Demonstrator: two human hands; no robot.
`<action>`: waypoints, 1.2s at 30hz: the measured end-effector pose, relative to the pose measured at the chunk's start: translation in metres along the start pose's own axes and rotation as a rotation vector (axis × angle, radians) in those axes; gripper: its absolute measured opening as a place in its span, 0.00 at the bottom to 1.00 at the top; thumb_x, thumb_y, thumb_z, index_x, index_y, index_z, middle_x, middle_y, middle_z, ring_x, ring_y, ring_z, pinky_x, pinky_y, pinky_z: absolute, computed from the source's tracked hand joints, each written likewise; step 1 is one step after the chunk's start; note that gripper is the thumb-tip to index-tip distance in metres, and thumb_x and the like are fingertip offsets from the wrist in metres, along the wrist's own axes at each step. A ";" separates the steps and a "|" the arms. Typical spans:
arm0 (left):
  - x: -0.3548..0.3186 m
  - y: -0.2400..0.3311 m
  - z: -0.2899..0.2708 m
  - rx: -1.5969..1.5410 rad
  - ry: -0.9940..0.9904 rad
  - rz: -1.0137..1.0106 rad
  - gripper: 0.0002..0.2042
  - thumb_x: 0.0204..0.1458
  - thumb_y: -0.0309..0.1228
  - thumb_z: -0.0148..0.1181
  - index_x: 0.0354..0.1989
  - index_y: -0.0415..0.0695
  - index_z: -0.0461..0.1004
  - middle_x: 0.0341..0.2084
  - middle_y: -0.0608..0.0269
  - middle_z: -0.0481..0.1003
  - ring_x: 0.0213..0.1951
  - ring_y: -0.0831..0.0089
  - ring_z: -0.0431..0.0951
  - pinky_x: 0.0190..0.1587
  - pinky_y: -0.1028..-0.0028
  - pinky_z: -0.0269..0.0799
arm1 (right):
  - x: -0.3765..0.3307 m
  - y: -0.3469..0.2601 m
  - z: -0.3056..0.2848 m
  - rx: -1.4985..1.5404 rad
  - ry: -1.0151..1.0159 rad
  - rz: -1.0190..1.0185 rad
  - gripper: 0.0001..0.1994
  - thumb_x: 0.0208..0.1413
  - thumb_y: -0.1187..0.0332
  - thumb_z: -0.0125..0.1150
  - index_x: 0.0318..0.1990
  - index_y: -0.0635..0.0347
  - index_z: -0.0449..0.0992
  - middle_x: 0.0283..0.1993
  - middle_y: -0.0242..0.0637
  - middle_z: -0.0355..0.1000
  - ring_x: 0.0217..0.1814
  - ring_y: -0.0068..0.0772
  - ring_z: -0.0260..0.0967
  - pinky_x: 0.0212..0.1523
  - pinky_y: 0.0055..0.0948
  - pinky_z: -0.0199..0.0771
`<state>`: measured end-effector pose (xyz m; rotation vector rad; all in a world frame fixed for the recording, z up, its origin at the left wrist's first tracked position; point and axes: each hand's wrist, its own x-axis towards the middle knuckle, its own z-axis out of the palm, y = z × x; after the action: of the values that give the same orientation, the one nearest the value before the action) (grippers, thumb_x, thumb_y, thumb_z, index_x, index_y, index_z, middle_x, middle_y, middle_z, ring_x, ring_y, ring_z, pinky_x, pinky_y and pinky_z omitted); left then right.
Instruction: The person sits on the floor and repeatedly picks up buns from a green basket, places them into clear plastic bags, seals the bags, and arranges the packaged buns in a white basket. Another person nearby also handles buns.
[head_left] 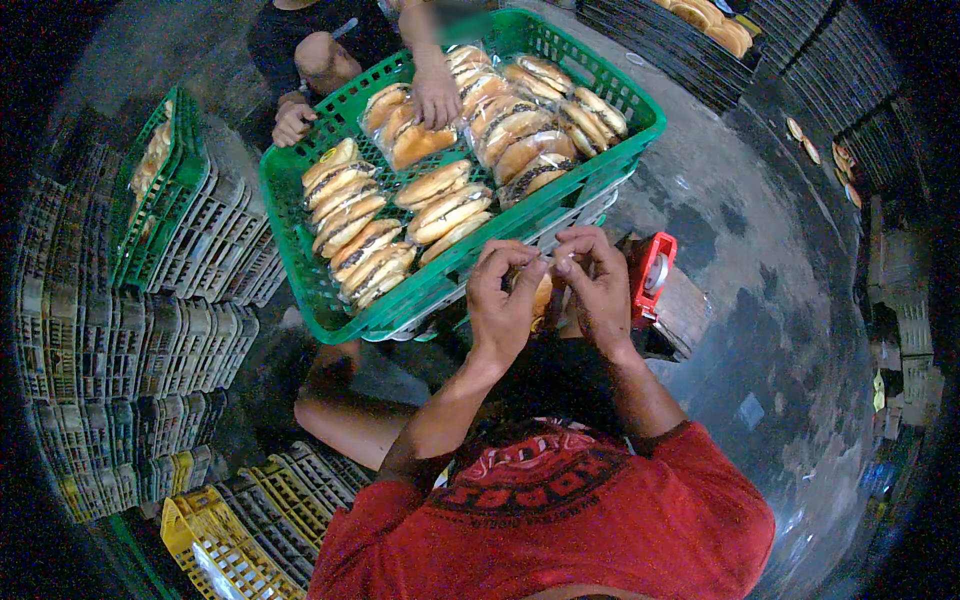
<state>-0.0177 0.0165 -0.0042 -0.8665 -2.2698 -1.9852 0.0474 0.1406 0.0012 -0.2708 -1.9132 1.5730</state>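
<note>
My left hand (500, 305) and my right hand (598, 300) are close together in front of my body, fingertips pinched on the gathered top of a clear plastic bag. A browned bun (542, 300) shows in the bag between them, mostly hidden by my fingers. Just beyond is a green crate (300, 290) with rows of filled buns (345, 205), many in clear wrapping. To the right of my right hand, a red tape dispenser (652, 280) with a pale roll stands on a wooden block (682, 312).
Opposite me a co-worker's hand (436, 95) rests on wrapped buns, the other hand (293, 122) at the crate's rim. Stacked crates (90, 330) line the left. A yellow crate (215, 545) lies lower left. Dark stacked trays (655, 45) with buns stand upper right.
</note>
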 end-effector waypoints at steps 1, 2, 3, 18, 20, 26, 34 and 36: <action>-0.001 -0.001 0.005 -0.031 0.036 -0.026 0.03 0.53 0.23 0.60 0.33 0.36 0.75 0.38 0.57 0.76 0.43 0.67 0.75 0.40 0.70 0.72 | -0.002 0.002 0.001 0.029 0.020 0.015 0.04 0.53 0.74 0.62 0.30 0.63 0.73 0.40 0.37 0.70 0.44 0.30 0.67 0.46 0.27 0.65; -0.002 -0.001 0.012 -0.101 0.037 -0.042 0.03 0.54 0.24 0.60 0.33 0.36 0.75 0.37 0.57 0.76 0.42 0.68 0.75 0.39 0.71 0.72 | -0.005 0.003 0.001 0.086 0.062 0.029 0.04 0.53 0.75 0.62 0.29 0.63 0.72 0.40 0.37 0.69 0.44 0.29 0.67 0.46 0.26 0.65; -0.005 0.000 0.020 -0.161 0.038 -0.051 0.04 0.54 0.24 0.59 0.34 0.36 0.74 0.35 0.58 0.76 0.40 0.70 0.75 0.38 0.72 0.71 | -0.008 0.004 0.000 0.095 0.053 0.036 0.05 0.53 0.75 0.61 0.29 0.62 0.71 0.39 0.36 0.68 0.43 0.29 0.66 0.46 0.26 0.65; -0.009 0.005 0.036 -0.082 -0.087 -0.178 0.13 0.52 0.22 0.60 0.47 0.39 0.74 0.25 0.64 0.75 0.29 0.76 0.75 0.33 0.74 0.70 | -0.097 0.203 -0.191 -0.202 0.206 0.936 0.14 0.57 0.63 0.62 0.34 0.70 0.77 0.26 0.37 0.76 0.27 0.29 0.71 0.31 0.33 0.70; -0.012 0.002 0.042 -0.073 -0.135 -0.215 0.14 0.50 0.22 0.60 0.47 0.40 0.75 0.26 0.61 0.75 0.30 0.73 0.75 0.34 0.72 0.71 | -0.110 0.199 -0.188 -0.170 0.257 0.858 0.16 0.55 0.62 0.63 0.35 0.71 0.77 0.27 0.40 0.77 0.28 0.31 0.72 0.32 0.35 0.71; -0.012 -0.006 0.048 0.023 -0.094 -0.147 0.14 0.49 0.21 0.60 0.46 0.41 0.75 0.28 0.57 0.76 0.32 0.66 0.76 0.37 0.68 0.71 | -0.099 0.122 -0.161 -0.905 -0.048 0.972 0.18 0.53 0.61 0.64 0.37 0.72 0.77 0.30 0.45 0.78 0.30 0.32 0.75 0.34 0.36 0.73; -0.021 0.001 0.051 0.242 -0.125 0.212 0.12 0.47 0.19 0.60 0.42 0.40 0.76 0.30 0.55 0.77 0.31 0.58 0.77 0.41 0.63 0.71 | -0.036 0.020 -0.079 -0.172 -0.086 0.325 0.08 0.52 0.70 0.64 0.36 0.63 0.74 0.41 0.35 0.69 0.42 0.25 0.68 0.44 0.26 0.67; -0.020 0.003 0.047 0.196 -0.072 0.192 0.12 0.47 0.20 0.61 0.42 0.40 0.76 0.29 0.57 0.77 0.30 0.61 0.77 0.42 0.63 0.71 | -0.028 0.007 -0.067 -0.250 -0.059 0.228 0.11 0.50 0.71 0.66 0.40 0.62 0.76 0.47 0.35 0.69 0.48 0.29 0.68 0.50 0.29 0.67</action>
<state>0.0171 0.0519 -0.0181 -1.1025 -2.2705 -1.6479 0.1073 0.1817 -0.0098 -0.5725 -2.1909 1.4936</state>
